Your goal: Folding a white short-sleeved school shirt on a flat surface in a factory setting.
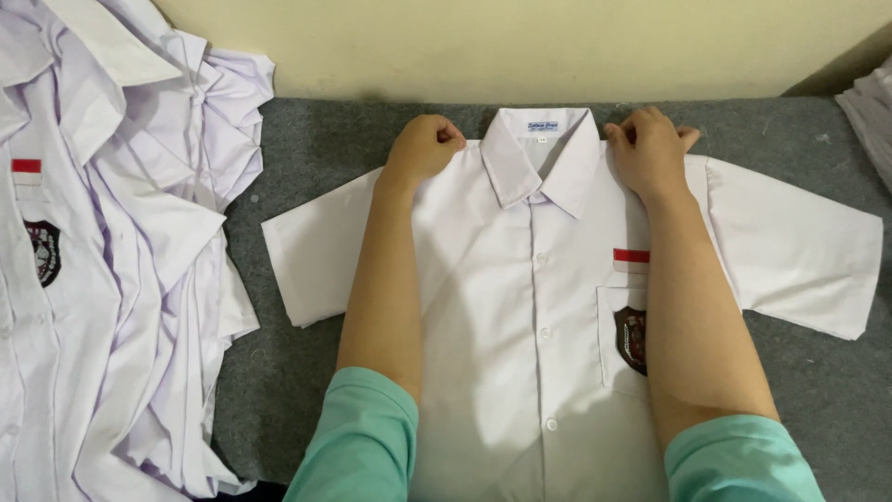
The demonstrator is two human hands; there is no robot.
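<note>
Head view shows a white short-sleeved school shirt (520,307) lying flat, front side up and buttoned, in the middle of a gray felt-covered table (307,139). Its collar (539,153) points to twelve o'clock, and its sleeves stick out to three and nine o'clock. A red and white patch (631,259) sits above the chest pocket, and a dark badge (632,339) is on the pocket.

The left hand (423,147) sits at the shoulder seam, at about eleven o'clock from the buttons. Its fingers are curled in tight and seem to pinch the cloth there. The right hand (648,149) sits at the other shoulder, at about one o'clock, fingers bent and pinching the cloth too. Both arms lie over the shirt front, in green sleeves (362,437).

To do this well, I think both hands should hold at the same height, just beside the collar, so the shirt stays even. A gentle, equal pull keeps the front smooth. Lifting one side first could make wrinkles.

A pile of white shirts (111,260) lies at nine o'clock. More folded cloth (869,107) peeks in at two o'clock.
</note>
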